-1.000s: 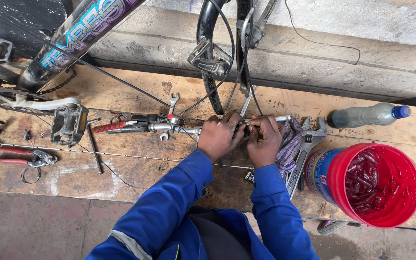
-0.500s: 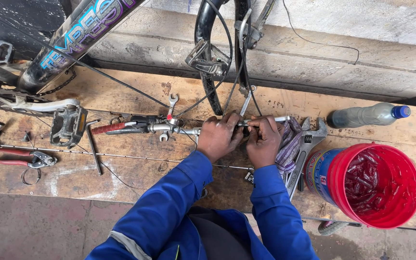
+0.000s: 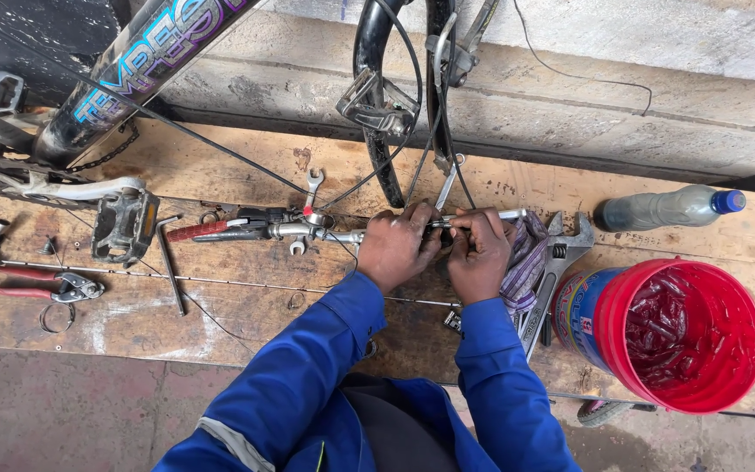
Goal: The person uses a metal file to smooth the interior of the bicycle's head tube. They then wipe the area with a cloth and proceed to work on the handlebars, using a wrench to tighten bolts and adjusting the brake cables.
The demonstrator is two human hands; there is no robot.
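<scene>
- Left hand (image 3: pixel 399 245) and right hand (image 3: pixel 480 252) meet mid-frame, fingers curled and pinching a thin metal rod (image 3: pixel 482 216) on the wooden bench (image 3: pixel 246 166).
- Adjustable wrench (image 3: pixel 561 253) and red bucket (image 3: pixel 683 336) lie to the right; pliers (image 3: pixel 45 286) far left.

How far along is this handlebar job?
Done: the handlebar is off the bike, lying on the wooden board. In hand: left hand and right hand grip its bare end. Left: pliers and big wrench lie unused; the bar is unmounted.
</scene>
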